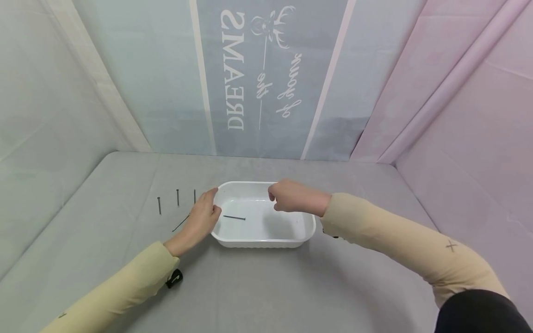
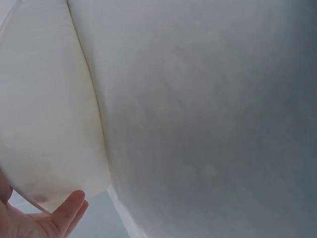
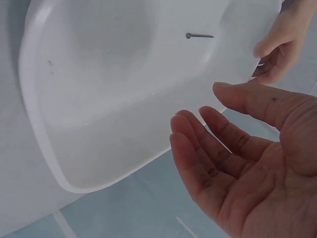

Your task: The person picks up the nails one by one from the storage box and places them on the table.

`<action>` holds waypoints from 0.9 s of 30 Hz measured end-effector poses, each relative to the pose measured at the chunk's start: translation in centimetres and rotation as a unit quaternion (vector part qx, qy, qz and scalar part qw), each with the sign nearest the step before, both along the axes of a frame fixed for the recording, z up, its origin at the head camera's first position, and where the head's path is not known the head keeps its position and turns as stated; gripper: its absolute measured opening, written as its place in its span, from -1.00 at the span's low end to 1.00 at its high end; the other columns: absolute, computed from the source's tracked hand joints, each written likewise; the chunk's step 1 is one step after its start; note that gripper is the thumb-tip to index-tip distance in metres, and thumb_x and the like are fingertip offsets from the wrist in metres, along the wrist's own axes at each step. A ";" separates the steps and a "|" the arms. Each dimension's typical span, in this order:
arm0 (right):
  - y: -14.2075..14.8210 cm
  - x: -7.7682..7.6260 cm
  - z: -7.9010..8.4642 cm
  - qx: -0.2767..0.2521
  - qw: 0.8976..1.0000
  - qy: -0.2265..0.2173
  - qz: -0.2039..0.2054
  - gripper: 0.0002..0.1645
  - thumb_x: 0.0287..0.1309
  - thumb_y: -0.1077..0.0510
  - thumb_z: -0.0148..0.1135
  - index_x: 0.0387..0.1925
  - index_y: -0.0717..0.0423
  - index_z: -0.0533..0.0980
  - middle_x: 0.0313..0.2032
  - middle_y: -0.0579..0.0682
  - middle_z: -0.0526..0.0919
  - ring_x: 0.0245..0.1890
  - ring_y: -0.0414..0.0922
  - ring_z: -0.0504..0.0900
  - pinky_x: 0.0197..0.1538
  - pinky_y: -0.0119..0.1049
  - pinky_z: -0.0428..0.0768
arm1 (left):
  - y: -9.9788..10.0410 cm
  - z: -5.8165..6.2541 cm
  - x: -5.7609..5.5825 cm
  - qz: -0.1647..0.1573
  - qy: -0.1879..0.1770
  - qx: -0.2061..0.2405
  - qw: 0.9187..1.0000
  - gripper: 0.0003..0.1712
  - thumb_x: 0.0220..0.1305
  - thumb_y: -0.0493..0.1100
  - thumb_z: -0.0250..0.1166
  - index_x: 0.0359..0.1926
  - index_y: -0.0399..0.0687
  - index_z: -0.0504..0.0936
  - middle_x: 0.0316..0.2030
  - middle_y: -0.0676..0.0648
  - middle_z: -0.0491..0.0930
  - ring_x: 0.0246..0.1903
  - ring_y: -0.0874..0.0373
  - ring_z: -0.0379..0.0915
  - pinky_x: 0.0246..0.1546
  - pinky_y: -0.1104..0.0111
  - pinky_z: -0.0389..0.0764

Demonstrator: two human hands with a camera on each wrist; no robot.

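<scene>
A white rectangular plastic tub point(image 1: 266, 243) stands on the grey surface in the head view. One nail point(image 1: 234, 217) lies on its floor toward the left; the right wrist view shows the same nail point(image 3: 199, 35) with its round head. My left hand point(image 1: 197, 221) holds the tub's left rim, thumb at the inner side and fingers along the outer wall. Over the tub's right part hovers my right hand point(image 1: 293, 196). Its fingers are loosely bent and apart from the thumb, with nothing between them, as the right wrist view shows.
Left of the tub lie several more nails, among them one upright in view point(image 1: 159, 206), another beside it point(image 1: 177, 198) and a slanted nail point(image 1: 180, 223) partly behind the left hand. A fabric wall point(image 1: 266, 138) with lettering rises behind; side walls flank the surface.
</scene>
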State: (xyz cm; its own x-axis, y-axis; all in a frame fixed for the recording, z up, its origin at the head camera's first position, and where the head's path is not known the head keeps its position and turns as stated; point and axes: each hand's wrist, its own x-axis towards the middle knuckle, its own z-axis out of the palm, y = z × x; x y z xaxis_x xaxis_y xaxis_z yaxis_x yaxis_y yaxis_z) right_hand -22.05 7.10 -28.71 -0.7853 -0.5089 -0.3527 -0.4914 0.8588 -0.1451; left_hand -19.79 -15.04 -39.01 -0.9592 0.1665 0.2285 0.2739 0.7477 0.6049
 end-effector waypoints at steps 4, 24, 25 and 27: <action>-0.5 -0.2 -0.3 0.004 1.000 0.002 0.021 -0.75 0.07 0.26 0.17 -0.16 0.25 0.52 -0.29 0.04 0.58 -0.29 -0.10 0.53 -0.22 -0.26 0.50 | 0.0 0.0 0.0 -0.001 0.001 0.002 1.000 -0.45 0.17 -0.40 0.00 0.21 -0.49 0.20 0.05 -0.43 0.35 -0.03 -0.13 0.38 -0.16 0.13 0.53; -2.8 -0.8 -2.1 0.004 0.991 0.017 0.129 -0.73 0.06 0.27 0.20 -0.14 0.20 0.52 -0.16 0.05 0.60 -0.17 -0.12 0.55 -0.08 -0.30 0.49 | 0.0 -0.3 0.0 -0.003 0.006 -0.001 1.000 -0.44 0.16 -0.41 0.00 0.21 -0.49 0.19 0.02 -0.43 0.37 -0.10 -0.11 0.41 -0.20 0.16 0.55; -3.0 -0.8 -2.1 0.005 0.991 0.019 0.133 -0.73 0.06 0.28 0.20 -0.14 0.20 0.52 -0.16 0.06 0.60 -0.16 -0.12 0.55 -0.07 -0.30 0.49 | 0.0 -0.3 -0.1 -0.002 0.007 -0.002 1.000 -0.45 0.16 -0.41 0.00 0.21 -0.49 0.19 0.01 -0.43 0.37 -0.12 -0.10 0.41 -0.22 0.17 0.55; -3.3 -0.8 -2.2 0.007 0.990 0.024 0.140 -0.74 0.05 0.28 0.20 -0.15 0.19 0.52 -0.17 0.05 0.60 -0.17 -0.11 0.55 -0.09 -0.31 0.49 | 0.0 -0.3 -0.1 -0.001 0.008 -0.005 1.000 -0.45 0.16 -0.41 0.01 0.20 -0.49 0.20 0.00 -0.42 0.38 -0.16 -0.08 0.40 -0.25 0.18 0.55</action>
State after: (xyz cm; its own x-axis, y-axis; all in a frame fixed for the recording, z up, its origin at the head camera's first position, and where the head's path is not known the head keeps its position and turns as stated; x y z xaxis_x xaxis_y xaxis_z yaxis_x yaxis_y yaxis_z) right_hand -22.88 3.81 -30.90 -0.6305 -0.7041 -0.3266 -0.7165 0.6898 -0.1040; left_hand -19.86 -15.00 -39.30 -0.9552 0.1714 0.2414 0.2851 0.7523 0.5939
